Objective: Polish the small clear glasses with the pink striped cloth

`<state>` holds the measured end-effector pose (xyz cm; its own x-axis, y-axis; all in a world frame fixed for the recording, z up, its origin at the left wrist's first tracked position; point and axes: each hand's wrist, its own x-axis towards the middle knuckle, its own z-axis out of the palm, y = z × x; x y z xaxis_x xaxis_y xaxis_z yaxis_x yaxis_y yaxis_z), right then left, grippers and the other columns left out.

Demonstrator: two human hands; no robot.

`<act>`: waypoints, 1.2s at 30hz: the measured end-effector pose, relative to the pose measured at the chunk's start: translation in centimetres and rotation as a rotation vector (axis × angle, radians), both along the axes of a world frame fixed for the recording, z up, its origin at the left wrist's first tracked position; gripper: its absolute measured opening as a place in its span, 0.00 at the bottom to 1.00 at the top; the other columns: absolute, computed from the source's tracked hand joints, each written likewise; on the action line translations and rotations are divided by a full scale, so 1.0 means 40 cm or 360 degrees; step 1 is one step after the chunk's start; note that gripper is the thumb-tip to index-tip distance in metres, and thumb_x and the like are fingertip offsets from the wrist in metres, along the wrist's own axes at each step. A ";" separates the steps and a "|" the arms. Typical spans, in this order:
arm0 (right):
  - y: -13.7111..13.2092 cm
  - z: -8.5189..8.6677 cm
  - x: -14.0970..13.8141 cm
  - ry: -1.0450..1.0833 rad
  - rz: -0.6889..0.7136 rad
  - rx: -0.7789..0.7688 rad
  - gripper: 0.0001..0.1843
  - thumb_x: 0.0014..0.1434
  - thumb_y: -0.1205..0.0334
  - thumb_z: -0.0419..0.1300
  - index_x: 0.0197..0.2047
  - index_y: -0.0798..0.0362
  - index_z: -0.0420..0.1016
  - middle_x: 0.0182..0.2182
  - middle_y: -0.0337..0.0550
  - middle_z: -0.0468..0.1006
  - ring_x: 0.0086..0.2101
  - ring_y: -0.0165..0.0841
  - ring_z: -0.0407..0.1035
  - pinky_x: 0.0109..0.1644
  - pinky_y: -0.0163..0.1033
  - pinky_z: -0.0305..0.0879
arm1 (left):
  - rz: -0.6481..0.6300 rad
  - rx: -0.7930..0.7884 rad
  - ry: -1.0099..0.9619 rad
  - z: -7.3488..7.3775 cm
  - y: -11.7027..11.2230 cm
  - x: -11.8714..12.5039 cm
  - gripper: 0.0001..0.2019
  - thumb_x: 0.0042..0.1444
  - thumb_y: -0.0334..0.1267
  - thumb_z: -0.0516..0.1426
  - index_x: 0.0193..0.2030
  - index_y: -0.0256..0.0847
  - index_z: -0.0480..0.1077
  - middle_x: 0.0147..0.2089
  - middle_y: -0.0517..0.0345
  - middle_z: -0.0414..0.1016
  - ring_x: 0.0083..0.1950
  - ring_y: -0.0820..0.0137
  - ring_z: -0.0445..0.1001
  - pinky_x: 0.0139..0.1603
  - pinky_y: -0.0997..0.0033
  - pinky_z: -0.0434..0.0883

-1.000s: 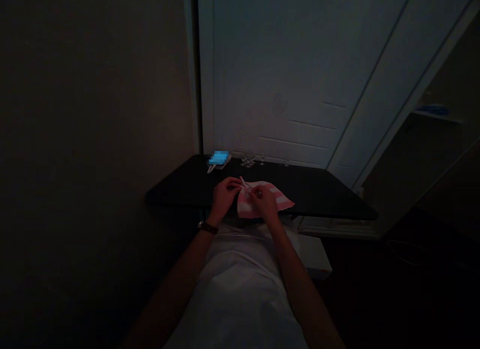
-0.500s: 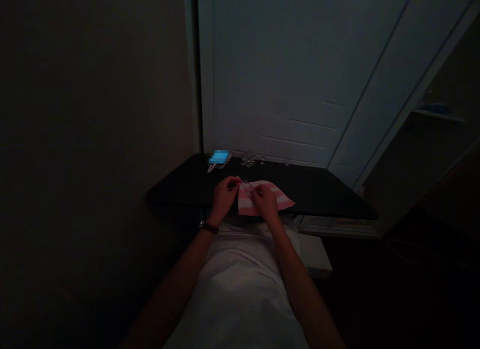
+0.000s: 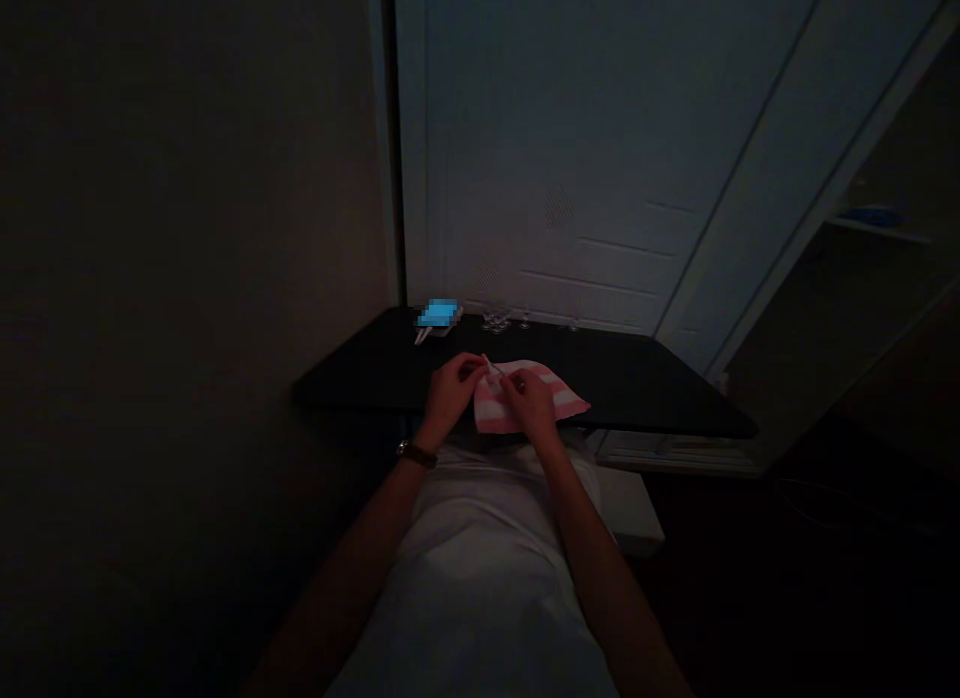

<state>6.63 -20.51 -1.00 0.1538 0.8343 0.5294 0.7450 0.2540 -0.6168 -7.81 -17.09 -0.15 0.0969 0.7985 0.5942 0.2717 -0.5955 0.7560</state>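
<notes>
Cloth (image 3: 493,410) — pinch-tight in both hands (image 3: 451,386) (image 3: 533,399)

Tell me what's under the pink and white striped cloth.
Black tabletop shows around the striped cloth, which overlaps its near edge in this view. Anything directly beneath is covered by the cloth, and the right hand hides part of its top.

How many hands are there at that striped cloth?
2. The left hand is at the upper-left edge of the striped cloth; the right hand is over its middle. No other hand shows, though the surroundings are dark.
</notes>
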 end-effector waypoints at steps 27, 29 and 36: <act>0.008 -0.008 0.008 -0.0036 0.0045 0.0020 0.07 0.52 0.66 0.55 0.35 0.54 0.72 0.34 0.42 0.75 0.35 0.31 0.67 0.40 0.35 0.61 | 0.0013 0.0061 0.0114 -0.021 0.018 -0.002 0.09 0.48 0.34 0.57 0.38 0.38 0.70 0.40 0.54 0.73 0.41 0.69 0.73 0.41 0.69 0.71; 0.007 -0.006 0.006 -0.0028 0.0023 0.0010 0.07 0.53 0.64 0.55 0.35 0.54 0.72 0.34 0.43 0.75 0.35 0.32 0.68 0.40 0.35 0.61 | -0.0002 0.0035 0.0079 -0.018 0.015 -0.001 0.13 0.48 0.32 0.56 0.42 0.39 0.68 0.40 0.54 0.73 0.41 0.69 0.73 0.40 0.70 0.72; 0.007 -0.003 0.006 -0.0071 0.0024 -0.0035 0.08 0.52 0.66 0.56 0.36 0.54 0.73 0.36 0.43 0.75 0.36 0.32 0.68 0.42 0.36 0.62 | 0.0152 0.0090 0.0136 -0.012 0.001 0.003 0.15 0.49 0.29 0.54 0.46 0.39 0.65 0.40 0.54 0.72 0.41 0.69 0.72 0.38 0.70 0.71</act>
